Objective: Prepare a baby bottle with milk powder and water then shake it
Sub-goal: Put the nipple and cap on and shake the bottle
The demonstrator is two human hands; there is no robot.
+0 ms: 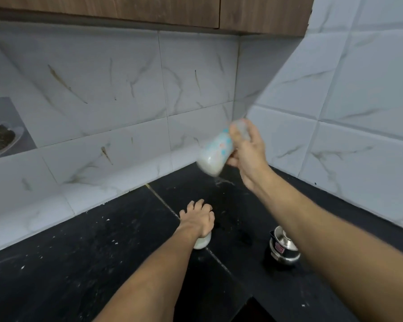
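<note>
My right hand (248, 151) grips a baby bottle (215, 152) by its capped top, up in the air above the counter corner. The bottle is tilted, its base pointing down and left, blurred by motion, with white milk in the lower part and coloured print on its side. My left hand (199, 217) rests palm down on top of a small white container (201, 243) that stands on the black countertop (102, 252). Most of that container is hidden under the hand.
A small steel pot with its lid askew (284, 248) stands on the counter at the right, under my right forearm. White powder specks and a wet splash (221, 181) mark the black surface. Tiled walls meet in the corner behind; wooden cabinets hang above.
</note>
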